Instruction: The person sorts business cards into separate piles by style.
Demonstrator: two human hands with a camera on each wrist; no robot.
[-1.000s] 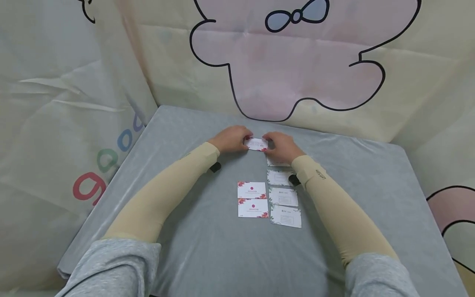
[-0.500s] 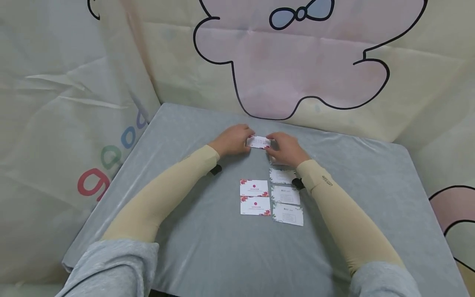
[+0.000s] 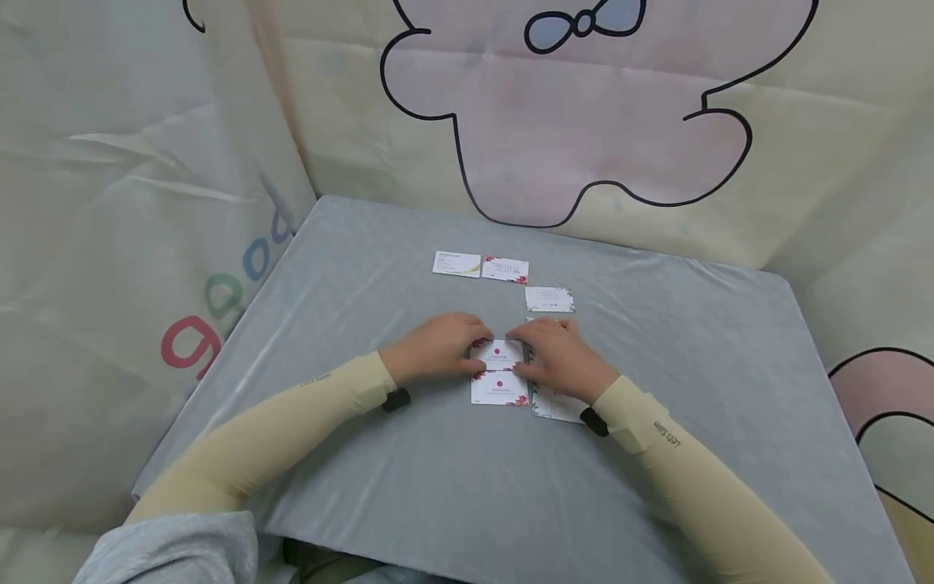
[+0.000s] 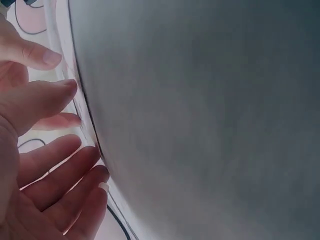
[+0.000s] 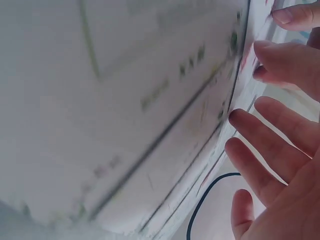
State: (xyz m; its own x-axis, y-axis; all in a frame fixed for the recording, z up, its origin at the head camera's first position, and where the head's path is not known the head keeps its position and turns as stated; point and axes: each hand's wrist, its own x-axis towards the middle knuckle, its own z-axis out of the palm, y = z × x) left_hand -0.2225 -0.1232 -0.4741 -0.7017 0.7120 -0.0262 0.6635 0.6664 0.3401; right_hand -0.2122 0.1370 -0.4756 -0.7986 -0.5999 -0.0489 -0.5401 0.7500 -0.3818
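Two white cards with red floral corners lie one above the other on the grey cloth: an upper card [image 3: 498,354] and a lower card [image 3: 499,389]. My left hand [image 3: 441,345] is at the upper card's left edge, thumb and forefinger spread by its corners. At the opposite edge, my right hand [image 3: 565,357] is placed likewise, covering much of a column of leaf-patterned cards. One such leaf-patterned card [image 5: 125,100] fills much of the right wrist view. In the left wrist view, the left hand's fingers [image 4: 65,175] are loosely bent, apart from the thumb.
Farther back lie a white card with a green stripe [image 3: 456,264], a red floral card [image 3: 505,269] and a leaf-patterned card [image 3: 550,299]. A grey cloth covers the table [image 3: 409,487]. Behind it hangs a printed curtain [image 3: 584,138].
Both hands have left the red floral card at the back and come nearer, to the upper card of the front pair. The green-striped card, hidden before, now shows. The head view has shifted slightly.
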